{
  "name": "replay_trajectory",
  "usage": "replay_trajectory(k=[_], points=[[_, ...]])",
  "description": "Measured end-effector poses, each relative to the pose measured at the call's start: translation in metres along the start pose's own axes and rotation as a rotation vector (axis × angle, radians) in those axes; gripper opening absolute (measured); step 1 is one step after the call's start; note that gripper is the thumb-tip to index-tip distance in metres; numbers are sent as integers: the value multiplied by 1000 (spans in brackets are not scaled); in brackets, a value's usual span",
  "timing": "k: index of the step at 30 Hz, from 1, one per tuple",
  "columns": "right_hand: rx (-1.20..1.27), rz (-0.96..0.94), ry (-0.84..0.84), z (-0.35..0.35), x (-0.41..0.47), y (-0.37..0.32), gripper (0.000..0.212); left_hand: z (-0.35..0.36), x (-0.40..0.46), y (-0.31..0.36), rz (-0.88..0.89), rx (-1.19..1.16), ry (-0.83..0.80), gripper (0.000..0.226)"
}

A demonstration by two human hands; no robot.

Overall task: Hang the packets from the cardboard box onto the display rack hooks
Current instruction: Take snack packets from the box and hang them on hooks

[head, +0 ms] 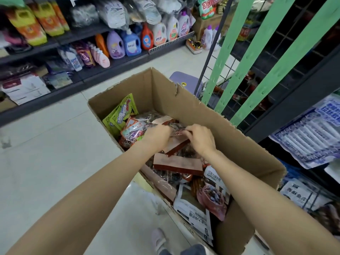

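Observation:
An open cardboard box (193, 111) stands on the floor in front of me, full of snack packets. Both my hands are down inside it. My left hand (158, 134) and my right hand (199, 137) grip the same clear packet with a brown header card (176, 144), one at each side of its top. Green packets (122, 112) lean in the box's far left corner. White packets (193, 208) lie at the near end. The display rack (244, 57), a wire grid with green hook strips, rises just right of the box.
Shelves of detergent bottles (128, 43) and bags line the left side of the aisle. A purple stool (184, 81) stands behind the box. Hanging white-and-blue packs (312, 135) fill the right edge. My shoe (158, 240) shows on the light tile floor.

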State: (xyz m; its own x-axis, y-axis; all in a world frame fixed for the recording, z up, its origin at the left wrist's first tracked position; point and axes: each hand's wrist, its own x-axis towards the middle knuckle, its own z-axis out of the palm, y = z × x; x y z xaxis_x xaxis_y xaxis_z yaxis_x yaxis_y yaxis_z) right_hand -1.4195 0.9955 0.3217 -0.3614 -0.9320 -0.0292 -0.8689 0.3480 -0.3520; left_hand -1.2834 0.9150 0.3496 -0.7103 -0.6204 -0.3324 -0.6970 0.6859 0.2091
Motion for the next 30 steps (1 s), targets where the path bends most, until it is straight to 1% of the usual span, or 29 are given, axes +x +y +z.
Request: replay_trajectory(k=[3, 5, 8, 10, 12, 14, 16, 17, 20, 22, 23, 24, 27, 30], points=[[243, 28, 66, -40, 2, -12, 21, -28, -6, -8, -28, -305, 252, 28], [326, 33, 93, -67, 2, -21, 21, -51, -15, -4, 3, -431, 336, 25], [398, 38, 104, -110, -4, -28, 20, -86, -28, 13, 83, -538, 408, 22], [434, 34, 119, -143, -15, -22, 14, -108, -35, 28, 151, -569, 455, 22], [452, 35, 141, -178, -30, -14, 6, -129, -40, 49, 222, -591, 471, 23], [453, 35, 202, -212, -49, -4, 5, -148, -44, 75, 299, -611, 485, 21], [391, 41, 303, -244, -69, 8, 7, -165, -47, 107, 374, -582, 518, 17], [355, 48, 347, -258, -79, 14, 8, -174, -48, 125, 413, -495, 568, 17], [264, 77, 455, -298, -116, 34, 13, -196, -53, 191, 567, -52, 762, 30], [166, 98, 529, -322, -145, 51, 14, -207, -61, 241, 663, 129, 804, 30], [124, 112, 572, -334, -160, 61, 13, -210, -65, 265, 703, 159, 806, 26], [99, 130, 619, -345, -175, 72, 13, -212, -69, 288, 753, 140, 805, 21], [70, 201, 728, -373, -224, 109, 12, -212, -86, 357, 888, -31, 763, 14], [-11, 231, 803, -396, -274, 145, 13, -202, -108, 428, 924, -51, 786, 14]])
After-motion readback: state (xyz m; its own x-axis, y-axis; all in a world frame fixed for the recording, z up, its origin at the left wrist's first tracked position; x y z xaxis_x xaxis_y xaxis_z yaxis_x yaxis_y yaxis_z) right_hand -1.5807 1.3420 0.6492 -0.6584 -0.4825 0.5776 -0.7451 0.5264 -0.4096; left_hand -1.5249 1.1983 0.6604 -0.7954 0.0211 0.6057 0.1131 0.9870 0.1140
